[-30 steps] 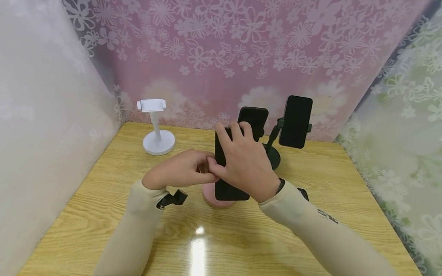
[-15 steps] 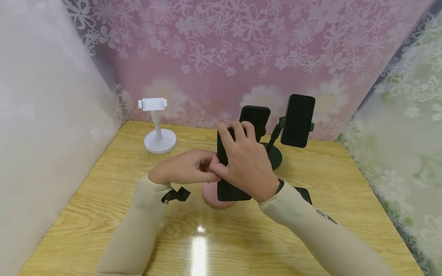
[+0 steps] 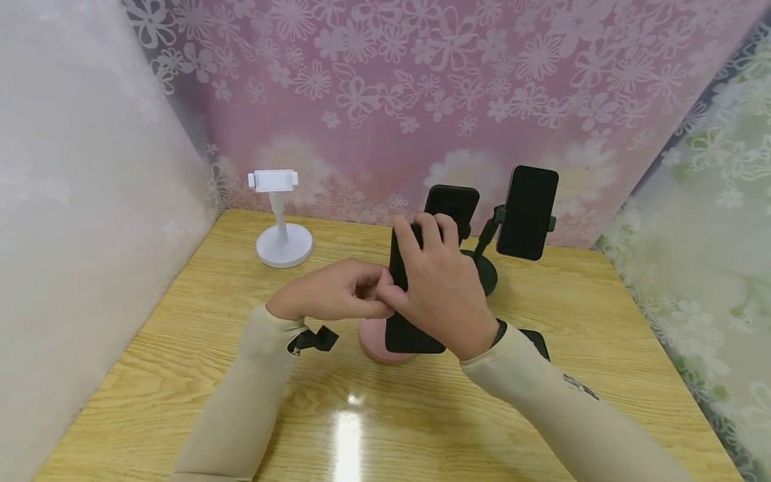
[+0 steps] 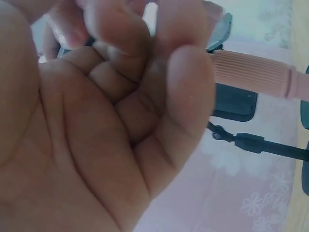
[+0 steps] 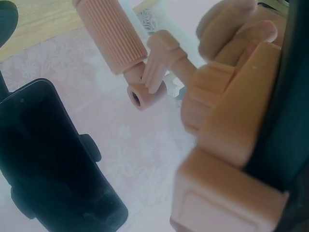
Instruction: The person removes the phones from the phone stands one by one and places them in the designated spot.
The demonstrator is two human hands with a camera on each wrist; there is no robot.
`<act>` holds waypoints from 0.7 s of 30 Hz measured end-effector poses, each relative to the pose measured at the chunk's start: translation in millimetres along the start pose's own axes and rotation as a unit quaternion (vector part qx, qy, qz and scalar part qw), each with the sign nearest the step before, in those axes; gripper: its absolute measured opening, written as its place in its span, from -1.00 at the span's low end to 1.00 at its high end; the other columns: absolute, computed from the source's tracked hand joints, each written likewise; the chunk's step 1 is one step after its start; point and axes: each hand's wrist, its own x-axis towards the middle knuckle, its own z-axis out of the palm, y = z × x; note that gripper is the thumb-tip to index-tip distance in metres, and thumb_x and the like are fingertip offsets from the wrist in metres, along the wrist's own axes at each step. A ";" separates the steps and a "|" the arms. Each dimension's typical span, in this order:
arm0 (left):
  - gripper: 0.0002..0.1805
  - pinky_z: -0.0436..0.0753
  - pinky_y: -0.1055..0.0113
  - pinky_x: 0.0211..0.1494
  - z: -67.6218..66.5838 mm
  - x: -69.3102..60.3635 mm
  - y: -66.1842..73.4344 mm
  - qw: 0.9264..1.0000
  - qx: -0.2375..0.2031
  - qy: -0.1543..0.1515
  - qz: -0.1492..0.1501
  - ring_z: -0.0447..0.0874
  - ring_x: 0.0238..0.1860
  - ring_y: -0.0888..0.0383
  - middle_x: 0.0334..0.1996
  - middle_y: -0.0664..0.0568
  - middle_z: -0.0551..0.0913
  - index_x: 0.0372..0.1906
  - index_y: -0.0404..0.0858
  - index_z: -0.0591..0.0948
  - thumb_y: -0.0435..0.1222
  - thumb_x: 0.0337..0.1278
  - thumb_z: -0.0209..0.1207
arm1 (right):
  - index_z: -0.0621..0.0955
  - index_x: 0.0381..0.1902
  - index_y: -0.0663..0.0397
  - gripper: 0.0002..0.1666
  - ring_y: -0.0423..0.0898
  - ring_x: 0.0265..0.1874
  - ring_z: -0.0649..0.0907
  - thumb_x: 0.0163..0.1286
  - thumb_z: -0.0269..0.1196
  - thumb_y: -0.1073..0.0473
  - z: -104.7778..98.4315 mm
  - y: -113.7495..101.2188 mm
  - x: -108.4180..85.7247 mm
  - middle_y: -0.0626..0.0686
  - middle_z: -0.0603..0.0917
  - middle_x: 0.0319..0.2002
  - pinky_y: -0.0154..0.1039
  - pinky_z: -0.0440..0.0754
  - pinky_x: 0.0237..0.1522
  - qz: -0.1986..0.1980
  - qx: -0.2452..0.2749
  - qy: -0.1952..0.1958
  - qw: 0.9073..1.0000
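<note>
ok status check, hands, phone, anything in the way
Right hand gripping black phone. Left hand at phone's left edge, grip unclear. Phone at pink clamp, seating unclear. Second phone behind, possibly tight.

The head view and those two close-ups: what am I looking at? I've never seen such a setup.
No machine here: just a person's bare left hand and right hand. The wide picture comes from a head camera, the close-ups from wrist cameras. On the wooden table are a white stand and a pink stand; beyond the hands, two dark phones sit raised in clamps. A flat dark thing lies partly hidden by the right sleeve. The right hand holds a large dark device set in the pink stand's clamp. The left hand's fingers curl nearby; whether they hold anything is unclear.
</note>
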 end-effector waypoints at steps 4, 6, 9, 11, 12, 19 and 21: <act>-0.88 0.39 0.30 -0.41 -2.4 -1.2 0.4 1.000 -0.002 0.003 0.006 0.29 -0.58 0.14 -0.55 0.01 0.43 -0.20 -0.09 0.61 -0.16 0.38 0.32 | 0.38 0.35 0.16 -0.25 0.28 0.17 0.43 0.30 0.25 -0.07 -0.7 -0.5 -1.9 0.30 0.49 0.14 -0.12 0.58 -0.71 0.005 0.001 -0.001 1.000; -0.86 0.39 0.31 -0.40 -2.5 0.1 -0.6 1.000 -0.013 -0.001 0.010 0.30 -0.56 0.13 -0.53 0.01 0.44 -0.18 -0.10 0.60 -0.17 0.37 0.33 | 0.38 0.34 0.18 -0.26 0.29 0.19 0.43 0.32 0.25 -0.07 -1.0 -0.9 -3.4 0.31 0.49 0.17 -0.10 0.62 -0.69 0.007 0.001 -0.001 1.000; -0.85 0.41 0.31 -0.36 -1.4 4.5 -3.1 0.999 -0.042 -0.011 0.021 0.33 -0.52 0.11 -0.50 0.00 0.47 -0.15 -0.16 0.57 -0.24 0.37 0.32 | 0.39 0.31 0.21 -0.28 0.30 0.20 0.44 0.33 0.25 -0.07 -2.0 0.3 -4.2 0.32 0.49 0.17 -0.05 0.66 -0.65 0.010 -0.003 0.004 1.000; -0.83 0.44 0.30 -0.32 -1.1 7.0 -5.4 0.998 -0.062 -0.019 0.028 0.39 -0.47 0.09 -0.45 -0.02 0.52 -0.13 -0.21 0.53 -0.30 0.35 0.31 | 0.40 0.32 0.21 -0.27 0.30 0.20 0.44 0.33 0.25 -0.08 -1.3 0.7 -3.9 0.33 0.49 0.16 -0.03 0.67 -0.65 0.013 0.000 0.009 1.000; -0.80 0.49 0.29 -0.29 -1.0 8.1 -6.4 0.997 -0.070 -0.021 0.029 0.45 -0.43 0.08 -0.40 -0.03 0.55 -0.10 -0.23 0.51 -0.32 0.34 0.31 | 0.40 0.32 0.21 -0.27 0.30 0.20 0.45 0.33 0.24 -0.08 -0.8 0.8 -3.6 0.33 0.50 0.14 -0.03 0.67 -0.65 0.014 0.002 0.011 1.000; -0.53 0.57 0.28 -0.23 1.7 11.7 -9.7 0.990 -0.133 -0.028 0.041 0.55 -0.29 0.09 -0.23 -0.04 0.61 0.21 -0.24 0.43 -0.33 0.31 0.34 | 0.41 0.30 0.21 -0.28 0.29 0.17 0.45 0.29 0.22 -0.07 0.3 0.0 -2.6 0.33 0.52 0.11 0.00 0.69 -0.64 0.013 0.000 0.015 1.000; -0.53 0.57 0.29 -0.20 6.1 13.3 -12.3 0.982 -0.178 -0.043 0.048 0.55 -0.33 0.11 -0.29 -0.05 0.62 0.24 -0.29 0.41 -0.40 0.32 0.31 | 0.42 0.30 0.21 -0.28 0.30 0.17 0.46 0.28 0.23 -0.07 0.2 -0.3 -3.5 0.33 0.52 0.11 0.00 0.70 -0.63 0.013 -0.005 0.010 1.000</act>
